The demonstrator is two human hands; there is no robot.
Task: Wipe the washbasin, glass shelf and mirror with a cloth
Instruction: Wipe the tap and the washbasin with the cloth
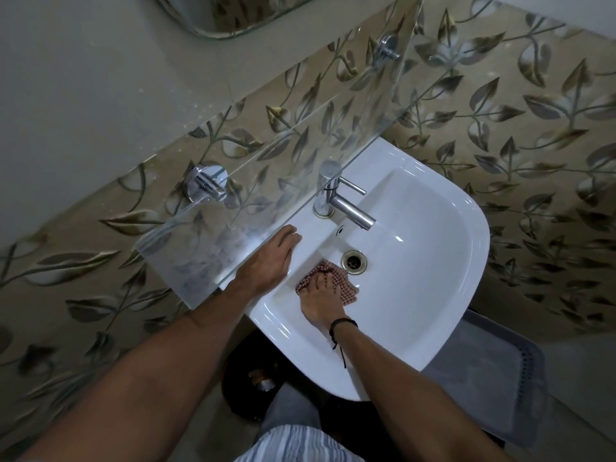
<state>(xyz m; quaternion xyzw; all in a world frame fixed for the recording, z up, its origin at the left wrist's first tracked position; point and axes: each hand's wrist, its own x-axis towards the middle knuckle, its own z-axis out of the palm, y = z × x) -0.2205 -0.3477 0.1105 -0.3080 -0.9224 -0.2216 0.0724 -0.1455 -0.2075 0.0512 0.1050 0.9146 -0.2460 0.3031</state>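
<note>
A white washbasin [430,248] fills the middle of the head view. My right hand [320,303] presses a red-and-white checked cloth [346,286] flat on the bowl's floor, just left of the metal drain [353,260]. My left hand [271,258] lies palm down on the basin's left rim, fingers spread, holding nothing. Above the rim runs the glass shelf [213,235], smeared near its front end. The lower edge of the mirror [240,18] shows at the top.
A chrome tap [336,201] stands at the back of the basin. Two chrome shelf brackets [206,186] are fixed on the leaf-patterned wall tiles. A grey mat [500,371] lies on the floor to the right. Something dark sits under the basin.
</note>
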